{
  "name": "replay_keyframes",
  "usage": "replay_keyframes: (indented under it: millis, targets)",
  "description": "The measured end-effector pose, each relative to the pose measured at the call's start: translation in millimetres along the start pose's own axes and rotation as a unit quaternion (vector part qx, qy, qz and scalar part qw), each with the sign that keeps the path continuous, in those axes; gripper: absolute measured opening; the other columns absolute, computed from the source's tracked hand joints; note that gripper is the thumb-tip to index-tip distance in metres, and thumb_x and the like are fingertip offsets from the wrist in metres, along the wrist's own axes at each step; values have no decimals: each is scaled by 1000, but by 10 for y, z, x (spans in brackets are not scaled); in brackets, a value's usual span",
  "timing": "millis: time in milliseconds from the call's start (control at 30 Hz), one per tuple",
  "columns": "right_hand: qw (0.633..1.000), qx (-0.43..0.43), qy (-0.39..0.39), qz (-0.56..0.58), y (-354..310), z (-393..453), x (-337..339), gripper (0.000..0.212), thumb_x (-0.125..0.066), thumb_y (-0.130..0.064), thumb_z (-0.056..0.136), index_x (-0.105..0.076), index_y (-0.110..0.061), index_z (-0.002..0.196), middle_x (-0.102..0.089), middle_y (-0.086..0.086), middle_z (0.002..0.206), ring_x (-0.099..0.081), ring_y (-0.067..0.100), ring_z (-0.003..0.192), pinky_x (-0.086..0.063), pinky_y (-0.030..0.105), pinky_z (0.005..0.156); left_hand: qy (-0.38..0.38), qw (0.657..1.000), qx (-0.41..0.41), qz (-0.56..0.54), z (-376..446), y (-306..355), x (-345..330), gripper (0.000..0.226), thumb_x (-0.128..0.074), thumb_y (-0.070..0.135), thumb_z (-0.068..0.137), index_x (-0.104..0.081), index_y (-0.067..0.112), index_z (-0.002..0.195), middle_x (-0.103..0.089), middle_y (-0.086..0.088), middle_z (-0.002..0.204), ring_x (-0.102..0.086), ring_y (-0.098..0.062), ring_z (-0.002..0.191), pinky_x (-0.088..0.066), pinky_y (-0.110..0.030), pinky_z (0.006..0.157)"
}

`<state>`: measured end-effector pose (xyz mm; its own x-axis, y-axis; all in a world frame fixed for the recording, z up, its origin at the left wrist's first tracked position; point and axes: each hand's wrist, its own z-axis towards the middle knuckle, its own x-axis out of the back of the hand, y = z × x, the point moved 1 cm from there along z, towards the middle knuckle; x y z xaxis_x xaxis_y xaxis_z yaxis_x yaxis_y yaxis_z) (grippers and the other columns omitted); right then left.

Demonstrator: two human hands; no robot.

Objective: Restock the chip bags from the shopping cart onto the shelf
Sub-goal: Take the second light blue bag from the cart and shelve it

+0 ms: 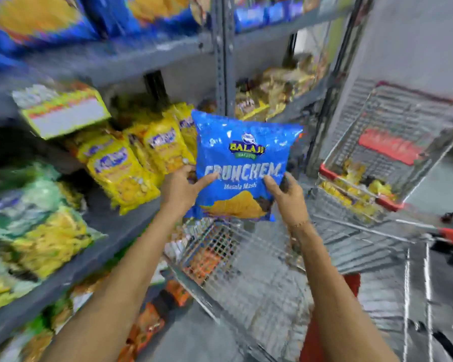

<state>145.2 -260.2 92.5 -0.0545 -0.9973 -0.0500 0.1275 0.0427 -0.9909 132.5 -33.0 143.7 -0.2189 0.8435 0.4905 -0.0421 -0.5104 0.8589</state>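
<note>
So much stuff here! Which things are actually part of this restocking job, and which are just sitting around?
Part of the job:
blue chip bag, held by left hand and right hand
shopping cart
shelf

Just there:
yellow snack bags
green packets
orange packets

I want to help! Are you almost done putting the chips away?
Not yet. Yellow bags already sit on the shelf. The blue chip bag is held by the left hand and right hand. More packets wait in the cart.
</note>
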Motion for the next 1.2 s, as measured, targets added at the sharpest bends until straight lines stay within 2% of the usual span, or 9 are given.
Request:
replay_keyframes:
  millis: [167,333,500,633,867,1067,1100,1133,1200]
  targets:
    - [993,107,-51,25,-1168,218,-477,19,-60,-25,91,-61,-16,108,-72,-4,103,-70,9,93,-57,31,85,101,990,-76,-60,14,778,850,25,-72,36,78,-64,18,92,-68,14,80,-61,18,61,-43,-3,46]
    - [980,172,-104,-8,-2056,432,-981,49,-60,-54,80,-62,-9,99,-69,25,108,-66,45,95,-52,62,85,171,977,-104,-77,66,1335,1618,28,-72,37,77,-63,15,93,-73,-3,88,-68,-6,72,-58,-31,69]
    - [961,196,-185,56,-2661,826,-1510,21,-60,-35,90,-69,-18,96,-78,3,97,-73,13,85,-58,29,69,255,958,-131,-15,219,1716,2253,43,-70,48,75,-62,13,99,-73,-9,100,-69,-23,89,-56,-45,76]
    - [956,208,-200,56,-3029,1233,-1903,46,-64,-46,82,-67,-3,97,-73,20,107,-70,29,91,-55,42,83,287,948,-135,-19,500,1881,2619,52,-67,52,77,-58,12,109,-67,-3,102,-66,-22,91,-50,-29,58]
    - [953,177,-243,48,-3049,1927,-2606,102,-69,-66,64,-42,1,136,-54,20,136,-56,30,121,-46,51,103,298,952,-58,-37,1164,1683,2891,46,-60,49,84,-53,11,109,-61,-9,120,-60,-31,106,-50,-52,93]
    - [960,148,-239,2,-2838,2224,-2946,79,-57,-56,84,-36,-5,140,-50,20,140,-52,38,125,-46,48,101,320,947,-7,-23,1543,1451,2941,57,-58,47,85,-49,4,122,-58,-14,125,-56,-34,112,-50,-43,88]
    - [959,154,-238,-4,-2797,2236,-2980,74,-56,-56,84,-41,-5,135,-31,27,145,-54,42,120,-49,48,94,323,946,-2,-22,1570,1423,2935,61,-57,47,86,-44,5,129,-55,-14,131,-54,-34,117,-49,-44,92]
    - [958,159,-237,1,-2745,2267,-3014,65,-56,-56,85,-46,-8,127,-43,-5,112,-56,42,113,-48,41,86,322,946,4,-21,1592,1393,2931,66,-56,47,87,-37,7,136,-49,-13,139,-50,-34,123,-47,-46,99]
    - [962,162,-221,8,-2650,2297,-3057,73,-56,-53,86,-36,-8,140,-51,10,129,-52,28,118,-43,35,89,312,950,12,-21,1603,1344,2919,75,-54,48,88,-22,12,146,-35,-11,151,-40,-32,134,-40,-46,108]
